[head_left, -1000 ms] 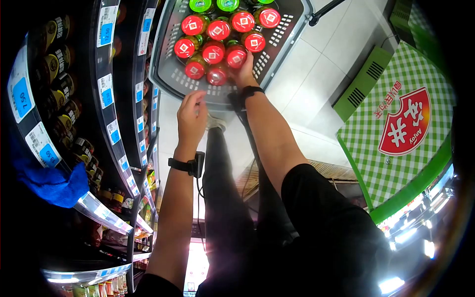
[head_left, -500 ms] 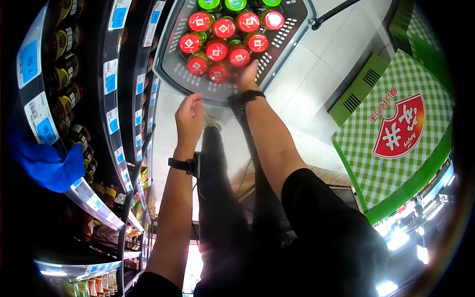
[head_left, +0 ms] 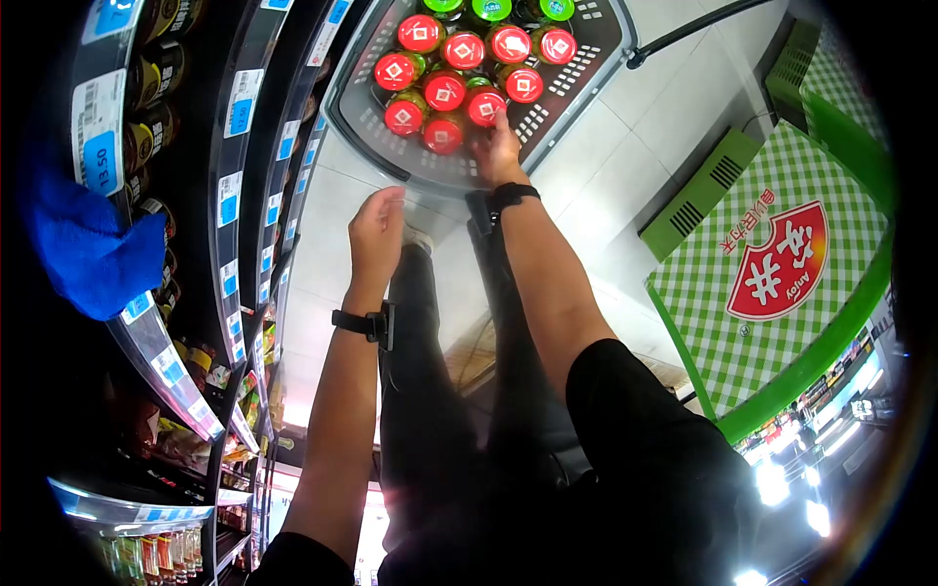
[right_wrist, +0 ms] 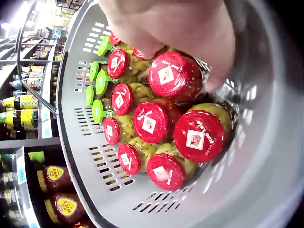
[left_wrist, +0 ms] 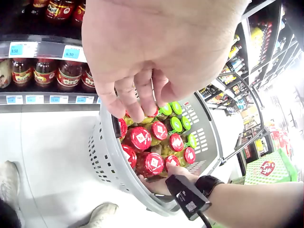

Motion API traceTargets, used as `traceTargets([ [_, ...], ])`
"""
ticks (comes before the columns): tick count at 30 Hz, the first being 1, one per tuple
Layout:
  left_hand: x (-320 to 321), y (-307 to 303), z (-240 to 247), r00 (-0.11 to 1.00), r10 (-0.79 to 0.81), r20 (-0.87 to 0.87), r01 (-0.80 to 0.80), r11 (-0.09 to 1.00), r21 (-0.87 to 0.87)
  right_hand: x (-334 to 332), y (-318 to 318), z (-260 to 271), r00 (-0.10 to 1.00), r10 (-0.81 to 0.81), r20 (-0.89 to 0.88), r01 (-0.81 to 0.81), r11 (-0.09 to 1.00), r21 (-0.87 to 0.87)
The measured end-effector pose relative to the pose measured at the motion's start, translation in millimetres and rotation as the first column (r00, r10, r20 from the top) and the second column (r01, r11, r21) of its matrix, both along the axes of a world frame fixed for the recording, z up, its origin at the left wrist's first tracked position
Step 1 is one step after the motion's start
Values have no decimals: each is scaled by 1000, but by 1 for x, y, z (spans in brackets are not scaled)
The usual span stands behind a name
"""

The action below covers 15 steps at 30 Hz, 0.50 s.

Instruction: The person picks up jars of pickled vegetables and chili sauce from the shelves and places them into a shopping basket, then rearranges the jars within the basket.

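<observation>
In the head view, a grey basket (head_left: 386,161) holds several upright jars with red lids, and green-lidded ones behind them. The right hand (head_left: 500,154) is inside by the near right wall, gripping a red-lidded jar (head_left: 486,105). The right wrist view puts that hand (right_wrist: 180,28) over the same jar (right_wrist: 168,75), thumb on one side and fingers on the other; the fingertips are partly hidden. Outside the near rim, the left hand (head_left: 376,230) hangs with nothing in it. Its fingers are loosely bent in the left wrist view, where the hand (left_wrist: 161,47) appears above the basket (left_wrist: 111,142).
Store shelves with price labels (head_left: 98,132) run along the left, a blue cloth (head_left: 107,259) hanging over one edge. The basket's black handle (head_left: 684,31) leans out to the right. A green-checked freezer or display (head_left: 703,313) stands on the right, beyond the tiled floor.
The basket has shifted slightly right and down in the head view. The right hand, a little off the jar half a second ago, is now against it. The left hand has barely moved.
</observation>
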State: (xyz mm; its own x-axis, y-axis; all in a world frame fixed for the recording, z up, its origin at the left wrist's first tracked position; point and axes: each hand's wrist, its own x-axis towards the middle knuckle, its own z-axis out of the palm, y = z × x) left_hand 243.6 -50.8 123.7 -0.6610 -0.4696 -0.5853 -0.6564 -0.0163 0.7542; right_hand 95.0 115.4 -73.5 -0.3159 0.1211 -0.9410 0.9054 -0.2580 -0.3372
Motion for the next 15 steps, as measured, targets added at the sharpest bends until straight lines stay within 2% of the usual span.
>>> traceTargets([
  [5,12,-4,5,1000,-24,7,24,1000,-3,-18,-6,-7,997,75,19,-74,997,-21],
  [9,23,-6,4,999,-28,36,28,1000,2,-32,-9,-11,998,62,25,-61,997,-56],
  [10,26,-7,4,999,-26,30,26,1000,11,-35,-11,-15,995,93,40,-92,996,-17],
  [13,33,-13,4,1000,-10,13,10,999,31,-41,-7,-17,992,99,82,-93,993,-66],
  [15,36,-15,3,1000,10,3,-11,999,43,-38,-6,-16,994,32,102,-22,995,-94],
])
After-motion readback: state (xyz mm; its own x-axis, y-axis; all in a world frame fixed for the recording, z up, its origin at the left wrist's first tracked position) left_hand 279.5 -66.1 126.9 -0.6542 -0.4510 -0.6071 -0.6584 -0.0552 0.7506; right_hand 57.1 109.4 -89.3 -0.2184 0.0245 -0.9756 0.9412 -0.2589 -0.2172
